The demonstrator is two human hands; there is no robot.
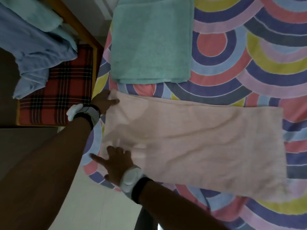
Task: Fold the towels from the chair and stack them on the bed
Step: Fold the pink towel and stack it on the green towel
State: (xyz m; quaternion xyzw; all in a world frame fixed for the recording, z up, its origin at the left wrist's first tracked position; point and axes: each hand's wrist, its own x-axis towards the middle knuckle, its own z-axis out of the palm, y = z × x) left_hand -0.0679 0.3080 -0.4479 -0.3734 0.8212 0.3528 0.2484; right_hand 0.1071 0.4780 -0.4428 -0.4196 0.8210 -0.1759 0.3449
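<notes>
A pale pink towel [196, 143] lies spread flat on the bed, folded into a long strip. My left hand [103, 101] pinches its far left corner between thumb and fingers. My right hand [116, 161] rests near the towel's near left corner, fingers spread, partly on the towel and partly on the sheet. A folded teal towel [151, 40] lies on the bed just beyond the pink one. On the chair [56, 97] at the left hang a crumpled blue towel [34, 50] and a lighter aqua towel [39, 15].
The bed [249, 55] has a sheet with bright rings in pink, blue, purple and yellow. The chair has a wooden frame [83, 29] and a red plaid seat cushion. Pale floor tiles [93, 205] show below the bed's edge.
</notes>
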